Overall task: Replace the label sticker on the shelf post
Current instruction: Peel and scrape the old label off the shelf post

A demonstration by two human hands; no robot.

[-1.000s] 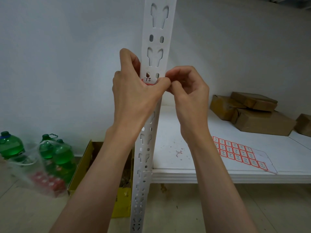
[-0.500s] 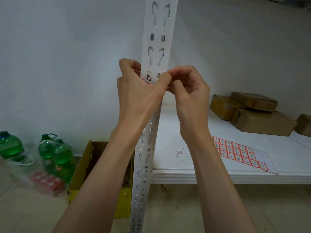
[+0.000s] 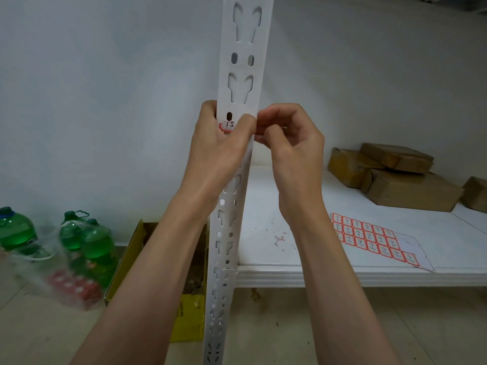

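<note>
Where both hands meet at the centre of the frame, the left hand is wrapped around the white slotted shelf post, fingers curled behind its left edge and the thumb laid across the front face. Under that thumb sits the label sticker, a small white tag with a red border and dark handwriting, stuck on the post just below an oval hole; its right part is covered by the thumb. The right hand is curled tight against the post's right edge, thumb and forefinger pinched together right beside the left thumb tip. Whether they hold an edge of the sticker cannot be told, since the fingertips hide the spot.

Lower in the frame the post runs down to the floor, with a white shelf board joined to it at the lower right. On the board lies a sheet of red-bordered stickers, right of the right forearm, with small paper scraps near the wrist. Brown parcels are stacked at the board's far right. At the lower left of the frame, green bottles stand in a clear plastic bag, and a yellow cardboard box sits just left of the post.
</note>
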